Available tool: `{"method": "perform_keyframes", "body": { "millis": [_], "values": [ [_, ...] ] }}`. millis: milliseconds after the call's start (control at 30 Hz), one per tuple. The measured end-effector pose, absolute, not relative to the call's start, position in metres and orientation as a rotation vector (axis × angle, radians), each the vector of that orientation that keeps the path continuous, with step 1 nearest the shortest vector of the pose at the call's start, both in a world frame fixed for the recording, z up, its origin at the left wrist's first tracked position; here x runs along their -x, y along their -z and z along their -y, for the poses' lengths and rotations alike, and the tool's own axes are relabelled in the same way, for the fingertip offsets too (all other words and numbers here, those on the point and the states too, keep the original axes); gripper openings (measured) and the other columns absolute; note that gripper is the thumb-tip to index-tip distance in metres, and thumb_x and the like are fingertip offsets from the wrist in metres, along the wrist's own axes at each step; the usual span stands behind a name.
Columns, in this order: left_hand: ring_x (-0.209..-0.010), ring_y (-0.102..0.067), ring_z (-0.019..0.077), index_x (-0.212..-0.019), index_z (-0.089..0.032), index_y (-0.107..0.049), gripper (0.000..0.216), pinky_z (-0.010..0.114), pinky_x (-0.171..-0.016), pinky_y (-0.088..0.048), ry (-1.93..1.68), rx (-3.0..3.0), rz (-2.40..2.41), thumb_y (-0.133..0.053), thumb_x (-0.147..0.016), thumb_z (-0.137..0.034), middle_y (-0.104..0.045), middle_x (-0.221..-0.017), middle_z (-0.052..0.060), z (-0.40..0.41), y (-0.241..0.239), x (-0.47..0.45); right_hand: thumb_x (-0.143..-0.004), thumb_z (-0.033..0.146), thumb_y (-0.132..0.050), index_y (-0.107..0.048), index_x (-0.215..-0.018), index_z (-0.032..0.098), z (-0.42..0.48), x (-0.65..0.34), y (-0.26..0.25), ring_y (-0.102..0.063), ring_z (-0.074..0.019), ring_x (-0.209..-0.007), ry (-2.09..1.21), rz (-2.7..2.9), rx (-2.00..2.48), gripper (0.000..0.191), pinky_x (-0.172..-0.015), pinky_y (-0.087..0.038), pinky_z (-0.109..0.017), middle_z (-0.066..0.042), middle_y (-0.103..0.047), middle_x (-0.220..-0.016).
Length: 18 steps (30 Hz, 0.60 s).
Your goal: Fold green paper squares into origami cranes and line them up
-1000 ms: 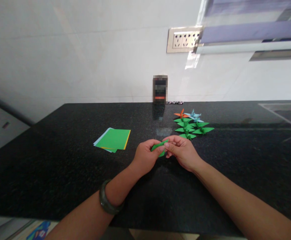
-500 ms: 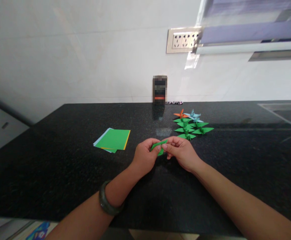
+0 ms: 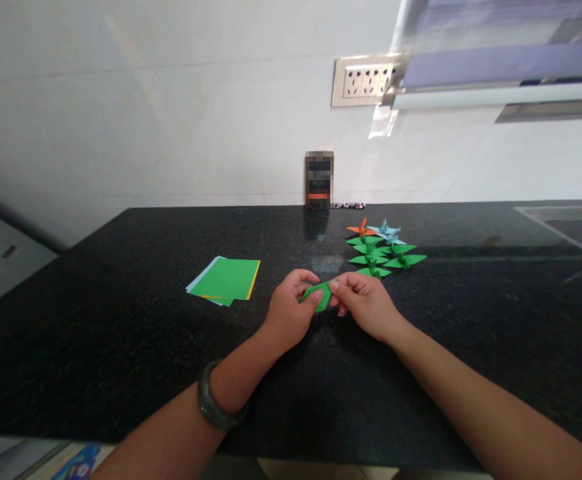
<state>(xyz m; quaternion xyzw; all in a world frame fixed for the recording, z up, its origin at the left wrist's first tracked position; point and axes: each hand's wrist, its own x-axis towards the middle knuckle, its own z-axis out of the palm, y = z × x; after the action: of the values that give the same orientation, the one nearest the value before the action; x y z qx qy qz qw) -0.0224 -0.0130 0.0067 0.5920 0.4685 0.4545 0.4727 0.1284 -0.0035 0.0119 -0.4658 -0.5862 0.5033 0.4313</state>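
Note:
A small folded piece of green origami paper (image 3: 322, 295) is held between my two hands, just above the dark countertop. My left hand (image 3: 293, 307) pinches its left side, thumb on top and the forefinger raised a little behind it. My right hand (image 3: 365, 301) grips the upper right corner between thumb and fingers. Behind my right hand sit several folded green paper cranes (image 3: 371, 250), with an orange crane (image 3: 363, 229) and light blue cranes (image 3: 385, 230) at their back. The underside of the held paper is hidden.
A stack of square paper sheets (image 3: 228, 279), green on top with yellow and blue edges, lies to the left. A phone-like object with a blurred front (image 3: 319, 180) leans on the wall, a beaded strap (image 3: 349, 206) beside it. The black countertop (image 3: 121, 347) has a sink (image 3: 575, 223) at right.
The green paper now lies flatter, showing a wider face, where its upper flap stood apart before. My left forefinger has lifted off its back edge. The cranes and sheets stay put.

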Motion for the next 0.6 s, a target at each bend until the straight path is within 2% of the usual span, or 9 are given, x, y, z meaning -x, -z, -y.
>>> {"method": "perform_keyframes", "body": {
  "millis": [167,267,367,500,600],
  "values": [
    [-0.042,-0.039,0.0047,-0.088,-0.018,-0.047,0.02,0.018,-0.044,-0.031,-1.109,-1.335,-1.11,-0.057,-0.073,-0.025,-0.053,-0.057,-0.006,0.0129,-0.0067,0.0214,-0.081,0.053,-0.046,-0.055,-0.065,0.015,0.0014,-0.1318,-0.0131,-0.046,-0.007,-0.039,-1.171,1.412,1.167,0.042,-0.041,-0.038,-0.021,0.001,-0.055,-0.053],
    [-0.043,-0.041,0.0051,-0.089,-0.018,-0.047,0.02,0.018,-0.045,-0.032,-1.127,-1.367,-1.107,-0.057,-0.073,-0.025,-0.053,-0.057,-0.007,0.0131,-0.0074,0.0215,-0.072,0.055,-0.057,-0.055,-0.072,0.015,0.0025,-0.1294,-0.0143,-0.042,-0.0065,-0.039,-1.242,1.395,1.15,0.04,-0.038,-0.036,-0.02,0.003,-0.052,-0.055],
    [-0.048,-0.045,0.0062,-0.089,-0.018,-0.047,0.018,0.018,-0.048,-0.034,-1.126,-1.441,-1.113,-0.057,-0.074,-0.023,-0.054,-0.059,-0.006,0.0139,-0.0085,0.0217,-0.064,0.047,-0.068,-0.053,-0.065,0.016,0.0045,-0.1266,-0.0148,-0.036,-0.0055,-0.04,-1.216,1.456,1.16,0.034,-0.037,-0.029,-0.019,0.006,-0.046,-0.05],
    [-0.046,-0.046,0.0064,-0.09,-0.019,-0.047,0.018,0.019,-0.047,-0.034,-1.11,-1.503,-1.163,-0.056,-0.075,-0.022,-0.055,-0.06,-0.005,0.015,-0.0078,0.0219,-0.075,0.047,-0.057,-0.047,-0.053,0.017,0.0038,-0.1266,-0.0137,-0.034,-0.0057,-0.04,-1.091,1.473,1.233,0.039,-0.039,-0.026,-0.02,0.006,-0.039,-0.045],
    [-0.044,-0.049,0.0075,-0.097,-0.02,-0.046,0.022,0.02,-0.048,-0.037,-1.113,-1.521,-1.201,-0.054,-0.077,-0.022,-0.056,-0.059,-0.006,0.0145,-0.006,0.0225,-0.076,0.051,-0.054,-0.052,-0.064,0.017,0.0033,-0.1264,-0.0123,-0.036,-0.0066,-0.041,-1.099,1.336,1.268,0.036,-0.037,-0.029,-0.02,0.006,-0.04,-0.049]
  ]
}}
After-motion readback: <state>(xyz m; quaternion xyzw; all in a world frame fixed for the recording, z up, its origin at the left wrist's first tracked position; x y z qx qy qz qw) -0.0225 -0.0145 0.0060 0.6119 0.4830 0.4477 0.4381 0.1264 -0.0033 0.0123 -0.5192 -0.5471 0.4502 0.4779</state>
